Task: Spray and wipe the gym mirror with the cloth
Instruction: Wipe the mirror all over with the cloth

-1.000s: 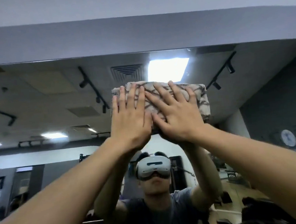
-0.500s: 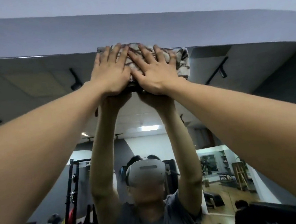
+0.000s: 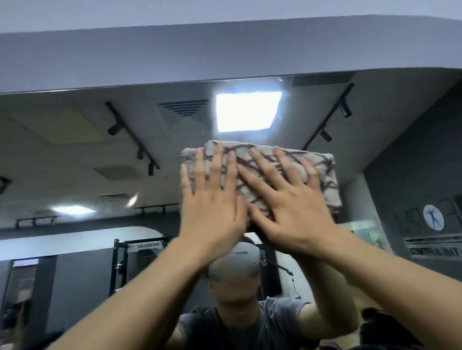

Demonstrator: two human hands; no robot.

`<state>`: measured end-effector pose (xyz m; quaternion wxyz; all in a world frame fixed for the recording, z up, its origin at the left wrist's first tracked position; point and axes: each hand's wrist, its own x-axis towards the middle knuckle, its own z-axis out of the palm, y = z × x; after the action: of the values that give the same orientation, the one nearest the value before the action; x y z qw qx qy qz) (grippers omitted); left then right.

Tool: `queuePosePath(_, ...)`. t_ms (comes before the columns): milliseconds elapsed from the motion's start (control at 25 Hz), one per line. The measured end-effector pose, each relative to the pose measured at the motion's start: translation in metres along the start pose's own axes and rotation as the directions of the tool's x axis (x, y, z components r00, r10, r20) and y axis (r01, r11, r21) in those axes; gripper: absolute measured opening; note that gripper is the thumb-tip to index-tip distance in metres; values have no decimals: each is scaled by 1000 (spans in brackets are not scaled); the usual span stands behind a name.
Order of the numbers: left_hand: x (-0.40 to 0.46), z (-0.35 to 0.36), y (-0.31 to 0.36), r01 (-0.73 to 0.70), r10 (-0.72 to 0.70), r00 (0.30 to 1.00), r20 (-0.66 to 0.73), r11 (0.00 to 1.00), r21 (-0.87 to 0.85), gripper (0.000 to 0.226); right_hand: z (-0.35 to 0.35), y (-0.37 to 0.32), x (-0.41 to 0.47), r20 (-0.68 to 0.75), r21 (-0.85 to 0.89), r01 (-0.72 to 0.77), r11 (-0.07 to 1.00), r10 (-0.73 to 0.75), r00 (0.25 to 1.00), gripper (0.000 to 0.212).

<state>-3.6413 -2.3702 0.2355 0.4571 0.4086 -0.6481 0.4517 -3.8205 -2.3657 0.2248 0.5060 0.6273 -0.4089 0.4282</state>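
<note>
A folded beige cloth with dark branching lines lies flat against the gym mirror, below the mirror's top edge. My left hand presses on its left part with straight, spread fingers. Beside it, my right hand presses flat on the middle and right part. Both arms reach up from the bottom of the head view. No spray bottle is in view.
A grey wall band runs above the mirror's top edge. The mirror reflects a person in a headset, ceiling lights, track lamps, a black rack at left and a dark wall with lettering at right.
Both hands and the cloth slid up to the mirror's top edge, then came back down and a little to the right.
</note>
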Motion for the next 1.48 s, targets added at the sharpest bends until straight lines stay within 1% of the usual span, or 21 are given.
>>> queuePosePath(80,11,15,54,-50,50,998,23,999,-14,80,-5,50,-26,-8,-25,-42,999,42,999,68)
queuePosePath(240,48,34,148,-134,135,988,74,991,-11,76,-23,145,-54,55,-55,-127,990,130,990,68)
queuePosePath(320,69,33,168,-156,154,983,101,988,12,76,-30,170,-48,97,-68,-168,983,175,980,68)
queuePosePath(440,97,23,163,-173,167,979,115,984,40,72,-37,175,-20,124,-54,-224,973,229,965,72)
queuePosePath(520,115,14,144,-161,154,983,99,985,58,70,-40,166,9,124,-23,-234,972,235,964,76)
queuePosePath(600,133,3,114,-122,114,989,99,990,73,69,-40,147,44,124,9,-232,973,229,965,75)
queuePosePath(720,145,-17,44,-29,21,996,91,996,86,69,-32,90,98,126,28,-183,983,178,976,68)
queuePosePath(840,128,-38,-48,59,-69,995,69,989,137,71,-20,3,138,118,72,-92,993,83,989,63)
queuePosePath(960,84,-58,-133,160,-168,985,39,975,156,84,-8,-88,155,139,138,39,990,-59,989,64)
queuePosePath(1040,59,-68,-167,208,-219,974,59,966,154,87,-4,-127,157,178,157,119,981,-146,973,66)
queuePosePath(1120,52,-72,-175,242,-257,963,85,959,149,88,-3,-134,157,183,169,159,973,-189,965,66)
queuePosePath(1200,60,-70,-161,269,-283,956,82,952,148,87,-5,-115,154,149,142,195,970,-216,965,64)
queuePosePath(1280,76,-60,-132,267,-278,959,57,952,147,84,-8,-79,149,111,108,197,975,-208,972,63)
queuePosePath(1360,103,-42,-81,240,-247,968,31,959,149,75,-16,-20,141,92,94,143,985,-151,984,63)
queuePosePath(1480,163,-14,31,157,-159,987,11,982,105,68,-36,102,120,80,59,14,998,-19,997,64)
